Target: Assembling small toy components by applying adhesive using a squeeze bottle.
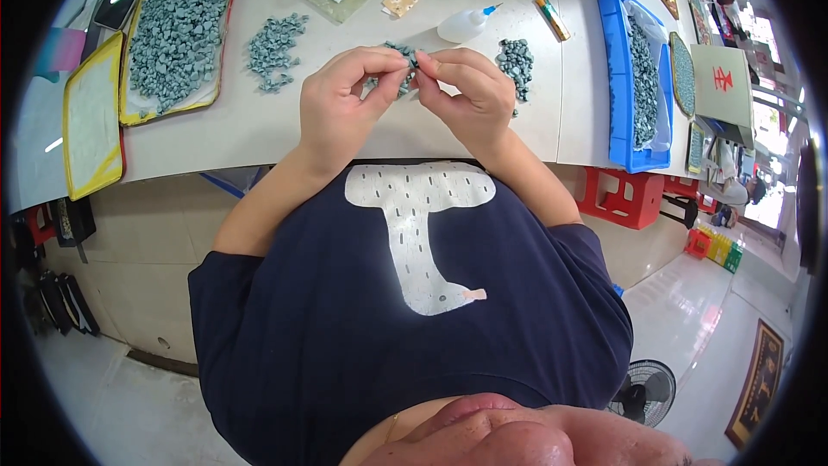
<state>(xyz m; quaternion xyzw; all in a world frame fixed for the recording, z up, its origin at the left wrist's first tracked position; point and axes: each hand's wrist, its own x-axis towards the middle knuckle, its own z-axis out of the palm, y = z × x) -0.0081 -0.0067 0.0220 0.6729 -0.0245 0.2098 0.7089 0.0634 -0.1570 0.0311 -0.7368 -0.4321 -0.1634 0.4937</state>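
My left hand (345, 95) and my right hand (473, 97) are raised over the near part of the white table (250, 134), their fingertips almost meeting. Thumb and forefinger of each are pinched together. Whatever sits between them is tiny and hard to separate from the middle pile of grey-green pieces (398, 50), partly hidden behind my fingers. To the left lies a loose pile of similar pieces (274, 47); a tighter pile (516, 65) lies just beyond my right hand. A translucent squeeze bottle with a blue tip (461, 28) stands behind the right hand.
At left is a piece-filled tray (164, 116), with another yellow-rimmed tray (90, 134) and a phone (117, 7) beside it. Farther back are a clear bag (332, 2) and a small orange-green tube (552, 19). A blue bin (619, 91) stands right, above a red stool (623, 207).
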